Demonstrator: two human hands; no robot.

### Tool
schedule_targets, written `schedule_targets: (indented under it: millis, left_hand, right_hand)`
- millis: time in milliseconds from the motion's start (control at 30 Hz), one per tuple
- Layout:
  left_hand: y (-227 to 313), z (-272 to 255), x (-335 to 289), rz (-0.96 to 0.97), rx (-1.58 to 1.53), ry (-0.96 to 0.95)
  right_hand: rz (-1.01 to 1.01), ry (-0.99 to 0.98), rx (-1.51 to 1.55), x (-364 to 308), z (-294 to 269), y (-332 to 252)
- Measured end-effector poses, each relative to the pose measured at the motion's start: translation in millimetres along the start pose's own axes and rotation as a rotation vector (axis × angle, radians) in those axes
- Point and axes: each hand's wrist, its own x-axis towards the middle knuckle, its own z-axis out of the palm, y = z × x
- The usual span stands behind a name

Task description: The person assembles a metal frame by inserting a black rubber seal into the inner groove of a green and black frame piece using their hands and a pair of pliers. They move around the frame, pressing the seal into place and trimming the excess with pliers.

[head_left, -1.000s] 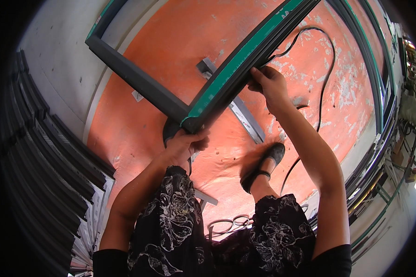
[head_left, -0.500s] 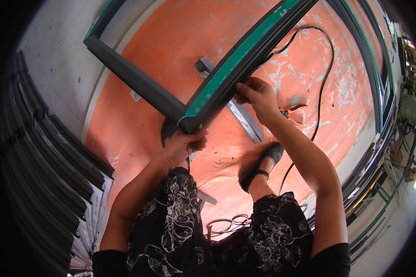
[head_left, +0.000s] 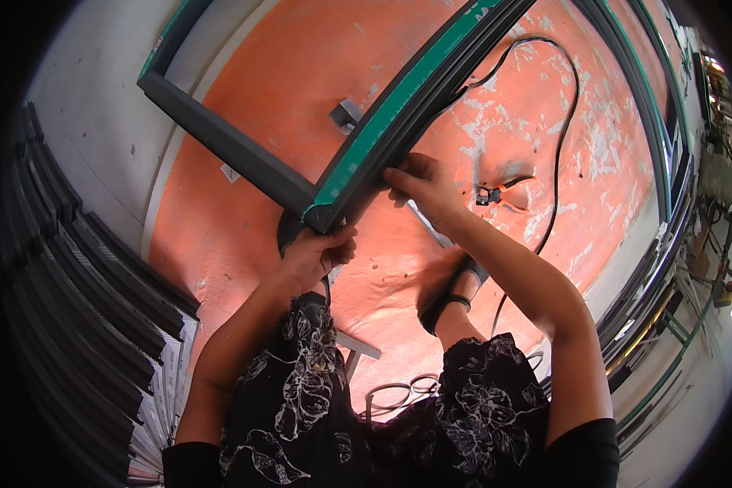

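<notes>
A dark grey frame (head_left: 228,145) with green film on its face, like a window frame, slants across the view, one corner toward me. My left hand (head_left: 317,254) is closed just under that corner, thumb against its fingers, a thin dark strip end hanging by it. My right hand (head_left: 424,189) is closed at the frame's right side, thumb and fingertips pinched against the edge. A thin black rubber strip (head_left: 577,106) loops over the floor and runs along this edge to the right fingers, which hide part of it.
Orange-handled cutters (head_left: 490,195) lie on the worn orange floor (head_left: 252,73). Beneath the frame are grey metal pieces (head_left: 346,114). Stacked dark profiles (head_left: 98,285) line the left; more frames (head_left: 638,106) stand at right. My feet flank the near corner.
My right hand has slid down the frame's edge toward the near corner. The frame has shifted slightly left, and the cutters show more fully. My left hand stays at the corner.
</notes>
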Motion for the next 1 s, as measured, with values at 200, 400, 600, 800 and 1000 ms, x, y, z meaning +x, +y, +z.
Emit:
schedule_targets:
  millis: [200, 400, 600, 800, 1000]
  left_hand:
    - [2, -3, 3, -0.001, -0.005, -0.055]
    - [-1, -1, 1, 0.014, 0.001, -0.039]
    - [-1, -2, 3, 0.017, 0.0, -0.041]
    - [-4, -5, 3, 0.021, -0.015, -0.06]
    - [-7, -13, 7, 0.011, -0.041, -0.087]
  right_hand:
    - [0.015, -0.003, 0.057, -5, 12, 7]
    - [-0.003, -0.018, 0.16, -11, 19, 6]
    - [0.037, -0.038, 0.051, -10, 19, 9]
    - [0.064, -0.051, 0.015, -14, 27, 11]
    - [0.079, -0.102, 0.079, -17, 35, 19]
